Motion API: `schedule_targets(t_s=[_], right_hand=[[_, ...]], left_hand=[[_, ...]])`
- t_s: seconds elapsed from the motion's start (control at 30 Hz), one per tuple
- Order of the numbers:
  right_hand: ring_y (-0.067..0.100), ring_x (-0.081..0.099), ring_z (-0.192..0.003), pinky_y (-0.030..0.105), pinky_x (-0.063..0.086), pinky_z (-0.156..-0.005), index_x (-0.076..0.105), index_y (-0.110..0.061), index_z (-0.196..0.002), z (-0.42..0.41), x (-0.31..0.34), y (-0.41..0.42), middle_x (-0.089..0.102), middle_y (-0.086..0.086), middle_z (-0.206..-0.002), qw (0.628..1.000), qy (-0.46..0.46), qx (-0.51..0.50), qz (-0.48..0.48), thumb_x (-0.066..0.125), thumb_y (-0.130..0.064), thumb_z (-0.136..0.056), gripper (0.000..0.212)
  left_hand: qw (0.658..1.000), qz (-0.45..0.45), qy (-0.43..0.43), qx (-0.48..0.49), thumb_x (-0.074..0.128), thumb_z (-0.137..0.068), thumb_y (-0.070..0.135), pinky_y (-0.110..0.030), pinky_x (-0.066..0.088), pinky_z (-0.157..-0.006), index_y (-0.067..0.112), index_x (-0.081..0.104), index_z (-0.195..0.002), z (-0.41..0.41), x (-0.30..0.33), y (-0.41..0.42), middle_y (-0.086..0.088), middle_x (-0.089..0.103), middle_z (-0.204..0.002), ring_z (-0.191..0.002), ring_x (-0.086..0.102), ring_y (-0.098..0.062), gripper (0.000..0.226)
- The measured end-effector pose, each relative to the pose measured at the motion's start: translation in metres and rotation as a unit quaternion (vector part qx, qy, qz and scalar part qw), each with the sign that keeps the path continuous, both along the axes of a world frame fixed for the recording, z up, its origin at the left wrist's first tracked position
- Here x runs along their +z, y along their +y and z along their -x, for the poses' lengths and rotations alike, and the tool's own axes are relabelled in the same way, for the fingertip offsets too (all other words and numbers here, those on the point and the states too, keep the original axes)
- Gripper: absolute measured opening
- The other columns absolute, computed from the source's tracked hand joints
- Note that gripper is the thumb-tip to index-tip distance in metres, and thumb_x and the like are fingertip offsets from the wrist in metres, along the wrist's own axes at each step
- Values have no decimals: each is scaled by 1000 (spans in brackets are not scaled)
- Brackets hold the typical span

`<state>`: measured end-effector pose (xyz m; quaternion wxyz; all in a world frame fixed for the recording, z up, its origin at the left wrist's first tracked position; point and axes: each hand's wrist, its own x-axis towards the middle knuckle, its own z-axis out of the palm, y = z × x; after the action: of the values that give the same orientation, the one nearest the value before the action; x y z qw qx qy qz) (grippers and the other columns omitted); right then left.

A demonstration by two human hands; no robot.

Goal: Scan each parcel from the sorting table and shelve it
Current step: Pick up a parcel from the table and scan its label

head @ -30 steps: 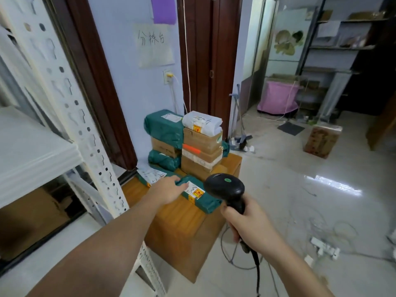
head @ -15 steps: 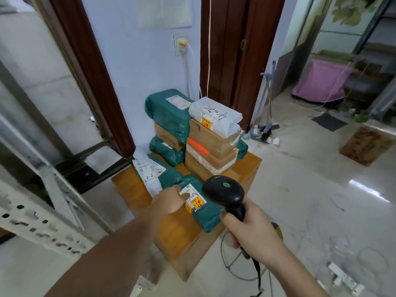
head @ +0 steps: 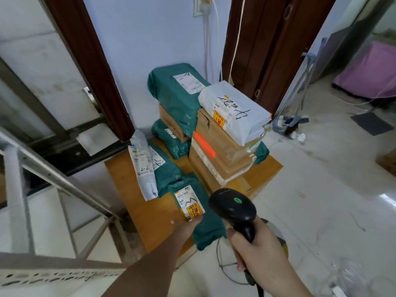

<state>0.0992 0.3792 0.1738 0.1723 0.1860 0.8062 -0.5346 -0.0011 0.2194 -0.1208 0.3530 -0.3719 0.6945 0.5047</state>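
Note:
A small wooden sorting table [head: 126, 181] carries a stack of parcels. At its near edge lies a green bag parcel [head: 205, 230] with a white and yellow label. My left hand [head: 185, 227] grips that parcel at the label's near corner. My right hand [head: 259, 251] grips the handle of a black barcode scanner [head: 232, 207], whose head hovers just right of the label. Behind lie a white bag parcel [head: 142, 166], more green bags [head: 171, 93], cardboard boxes [head: 218, 159] and a white bag [head: 233, 110] on top.
A white perforated metal shelf frame [head: 53, 273] stands at the left and lower left. Dark wooden door frames [head: 90, 61] flank the wall behind the table. A cable loop [head: 225, 266] lies on the glossy tiled floor under my right hand. A pink bin [head: 370, 76] stands far right.
The view has dropped and closed in on the table. My left hand has slid to the near end of the green parcel's label. The scanner stays beside the label.

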Motion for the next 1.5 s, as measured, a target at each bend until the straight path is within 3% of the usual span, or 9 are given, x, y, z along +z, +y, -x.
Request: schedule_targets(t_s=[0.07,0.13,0.27,0.37,0.7,0.93,1.13,1.33,1.5], right_hand=[[14,58,-42,24,50,-44,57,-21,-96,7,-6,3,61,7,-56,1000,-15,-2,2,66,-16,-91,11],[14,58,-41,24,49,-44,57,-21,-97,12,-11,7,59,5,-51,1000,-28,1,-1,66,-15,-91,12],[15,59,-42,20,48,-43,58,-22,-97,22,-14,10,59,2,-50,999,-47,-2,-11,67,-17,-90,13],[14,60,-43,17,47,-43,58,-22,-97,29,-14,11,59,1,-49,998,-62,-4,-17,67,-21,-90,11],[16,59,-43,22,51,-46,58,-21,-98,31,-16,16,58,2,-48,998,-66,-1,-12,65,-18,-90,12],[13,59,-42,18,49,-44,58,-23,-101,28,-18,12,60,3,-54,996,-84,-10,-12,67,-19,-91,14],[7,59,-41,10,41,-39,56,-23,-95,23,-17,9,59,1,-57,997,-77,-16,-26,68,-18,-92,13],[3,59,-46,5,39,-39,54,-27,-93,18,-16,8,64,4,-73,996,-76,-21,-44,68,-17,-92,17],[6,59,-42,9,41,-40,58,-21,-102,12,-21,11,60,2,-59,996,-76,-12,-44,68,-18,-92,14]], left_hand=[[997,32,-28,68,83,-33,87,-55,47,-109,17,11,-162,6,-19,10,-9,27,-164,-142,43,-38,164],[991,55,-42,112,88,-42,75,-55,52,-102,15,0,-161,8,-16,20,-12,19,-162,-136,46,-40,159],[988,117,-26,98,91,-62,61,-49,50,-104,7,15,-152,16,-2,32,-14,27,-148,-132,45,-37,129],[984,162,-35,62,86,-67,64,-45,47,-108,6,23,-146,19,-4,37,-12,35,-142,-132,47,-35,116],[978,183,-42,88,89,-65,60,-40,41,-109,6,27,-136,29,-3,46,-12,39,-137,-128,46,-30,109],[978,172,-46,109,85,-74,58,-37,39,-107,8,28,-128,29,4,48,-14,41,-136,-128,44,-30,93],[974,130,-46,181,89,-77,31,-40,50,-104,7,28,-125,42,-7,49,-19,40,-136,-121,50,-30,82],[971,100,-47,213,96,-66,32,-48,49,-104,12,26,-115,46,-8,50,-19,43,-133,-120,51,-34,88],[981,66,-42,176,98,-52,51,-46,53,-99,10,30,-132,39,-9,43,-17,46,-131,-119,55,-35,112]])
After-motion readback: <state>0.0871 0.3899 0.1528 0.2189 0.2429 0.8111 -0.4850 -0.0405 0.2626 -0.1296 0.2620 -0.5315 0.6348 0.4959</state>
